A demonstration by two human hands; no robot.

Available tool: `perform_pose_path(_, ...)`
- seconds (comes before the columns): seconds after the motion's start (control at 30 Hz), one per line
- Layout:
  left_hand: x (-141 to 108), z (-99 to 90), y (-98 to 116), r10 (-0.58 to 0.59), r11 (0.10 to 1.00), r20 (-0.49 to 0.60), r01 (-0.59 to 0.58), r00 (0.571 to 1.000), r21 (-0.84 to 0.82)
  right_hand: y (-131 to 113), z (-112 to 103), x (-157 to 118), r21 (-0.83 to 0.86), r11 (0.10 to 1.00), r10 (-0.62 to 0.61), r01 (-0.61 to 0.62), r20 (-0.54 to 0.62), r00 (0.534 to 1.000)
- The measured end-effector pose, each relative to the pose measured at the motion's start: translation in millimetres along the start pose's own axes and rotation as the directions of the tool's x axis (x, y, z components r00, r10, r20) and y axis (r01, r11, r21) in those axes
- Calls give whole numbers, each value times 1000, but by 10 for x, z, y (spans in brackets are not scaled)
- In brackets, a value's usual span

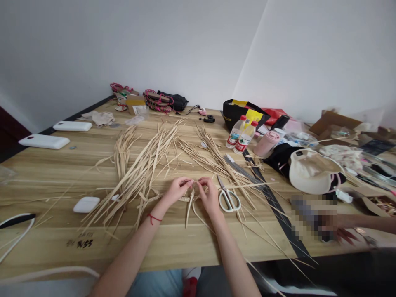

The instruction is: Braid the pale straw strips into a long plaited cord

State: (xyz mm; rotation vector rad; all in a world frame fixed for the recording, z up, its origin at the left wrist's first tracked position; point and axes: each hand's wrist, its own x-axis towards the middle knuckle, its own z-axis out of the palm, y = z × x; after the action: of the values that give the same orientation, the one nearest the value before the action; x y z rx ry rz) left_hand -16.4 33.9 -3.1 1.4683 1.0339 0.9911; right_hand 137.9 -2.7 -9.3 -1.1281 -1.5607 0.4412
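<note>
My left hand (180, 189) and my right hand (208, 192) meet above the wooden table, fingertips pinched close together on a thin straw strand. A braided straw strip (185, 199) lies just below them, running out to the left under my left hand. Loose straw (148, 154) spreads in a large bundle to the left, with another bundle (213, 150) behind and to the right. Close beside my right hand lie scissors (229, 199) with pale green handles. The exact grip on the strand is too small to make out fully.
Two bottles (239, 136), a pink cup (266, 143) and a cream cap (314, 171) stand or lie at the right. A white case (86, 204) is at the left. Another person's arm (365, 222) reaches in from the right.
</note>
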Motion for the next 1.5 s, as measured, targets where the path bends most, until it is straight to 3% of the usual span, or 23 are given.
perform_pose_path(0.2, 3, -2, -38, 8, 1000, -5, -8, 1000, 3, 12, -30, 26, 16, 1000, -1, 2, -30, 1000)
perform_pose_path(0.63, 6, 8, -11, 28, 998, 7, -28, 1000, 54, 44, -26, -15, -89, 992, -81, 91, 107, 991)
perform_pose_path(1.1, 13, 24, -18, 12, 998, 18, -13, 1000, 57, 53, -21, -11, -85, 995, -48, 58, 110, 993)
perform_pose_path(1.5, 11, 12, -34, 74, 995, 70, -79, 995, 67, 54, -19, -24, -77, 997, -21, 30, 114, 993)
